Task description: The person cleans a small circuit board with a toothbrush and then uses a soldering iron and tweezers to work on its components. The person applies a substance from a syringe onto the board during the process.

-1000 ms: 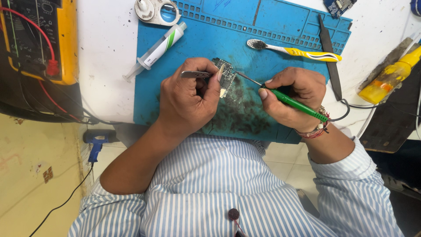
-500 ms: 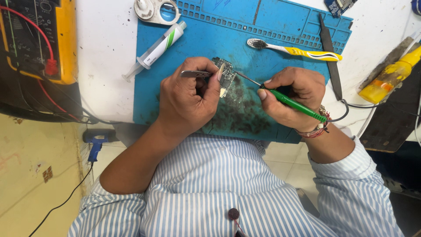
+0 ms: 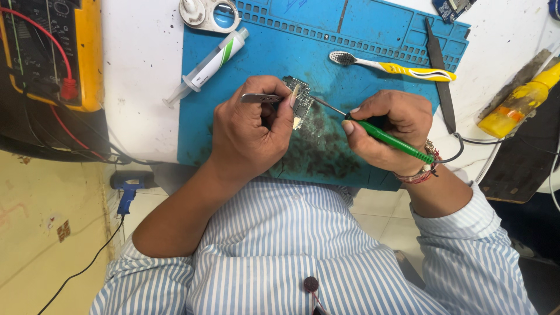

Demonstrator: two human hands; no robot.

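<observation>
Over a blue work mat (image 3: 262, 58), the left hand (image 3: 251, 131) pinches tweezers (image 3: 262, 98) on a small circuit board (image 3: 300, 99) while the right hand (image 3: 388, 131) grips a green soldering iron (image 3: 388, 139) touching it.

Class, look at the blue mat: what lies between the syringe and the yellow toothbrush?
Head view: only bare blue mat between the syringe and toothbrush.

mat (image 3: 268, 52): matt blue rubber, stained | tweezers (image 3: 261, 98): shiny metal | syringe (image 3: 213, 61): glossy plastic
</observation>
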